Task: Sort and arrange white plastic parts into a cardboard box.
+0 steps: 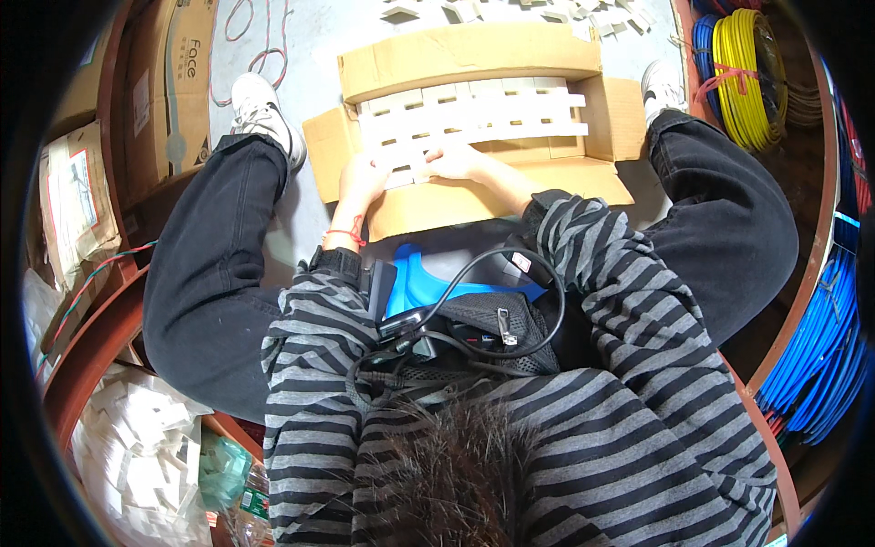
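An open cardboard box [472, 58] lies on the floor between my feet, flaps spread out. Rows of white, notched block-like pieces [472, 96], apparently plastic, are packed in it. At the near left of these rows, one white piece [401, 176] sits between my two hands. My left hand [364, 180] grips its left side, at the box's near wall. From the right, my right hand [456, 163] reaches over the near flap, its fingers closed at the piece's right side. The undersides of both hands' fingers are partly hidden. Right of my hands, the box's bottom shows along the near side.
Loose white pieces [601, 14] are scattered on the floor beyond the box. Wire coils [742, 78] fill the right shelf; cartons [167, 89] stand left. Below me are a blue plastic stool [410, 280] and a looped black cable [557, 273]. A bag of white pieces [140, 451] sits lower left.
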Tool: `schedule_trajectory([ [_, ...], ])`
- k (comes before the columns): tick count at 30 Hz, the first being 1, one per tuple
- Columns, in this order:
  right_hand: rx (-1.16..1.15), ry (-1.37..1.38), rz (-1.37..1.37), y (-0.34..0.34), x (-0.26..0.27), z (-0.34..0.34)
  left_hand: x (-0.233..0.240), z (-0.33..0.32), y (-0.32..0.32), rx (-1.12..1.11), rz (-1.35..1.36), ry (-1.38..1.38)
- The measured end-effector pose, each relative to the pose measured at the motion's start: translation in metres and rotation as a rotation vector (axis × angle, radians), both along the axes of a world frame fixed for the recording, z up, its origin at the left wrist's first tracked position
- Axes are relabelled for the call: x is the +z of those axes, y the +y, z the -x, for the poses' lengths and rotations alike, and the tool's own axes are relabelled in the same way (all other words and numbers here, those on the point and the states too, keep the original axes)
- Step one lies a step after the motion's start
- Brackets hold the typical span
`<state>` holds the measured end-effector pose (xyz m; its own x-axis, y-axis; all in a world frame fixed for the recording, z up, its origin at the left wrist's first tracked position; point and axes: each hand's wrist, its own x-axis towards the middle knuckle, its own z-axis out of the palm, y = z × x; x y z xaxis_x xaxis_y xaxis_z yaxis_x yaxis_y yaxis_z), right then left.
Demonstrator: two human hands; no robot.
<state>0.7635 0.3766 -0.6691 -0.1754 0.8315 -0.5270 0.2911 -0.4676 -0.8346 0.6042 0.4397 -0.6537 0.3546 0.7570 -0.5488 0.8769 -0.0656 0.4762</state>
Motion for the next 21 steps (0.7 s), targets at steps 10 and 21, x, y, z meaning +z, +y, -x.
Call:
schedule_trajectory([
  [10, -0.181, 0.136, 0.142, -0.009, 0.044, -0.024, 0.058, -0.008, 0.010, 0.255, 0.397, -0.431],
  [21, -0.170, 0.086, 0.020, -0.042, 0.085, -0.017, 0.094, 0.001, -0.015, 0.411, 0.509, -0.650],
])
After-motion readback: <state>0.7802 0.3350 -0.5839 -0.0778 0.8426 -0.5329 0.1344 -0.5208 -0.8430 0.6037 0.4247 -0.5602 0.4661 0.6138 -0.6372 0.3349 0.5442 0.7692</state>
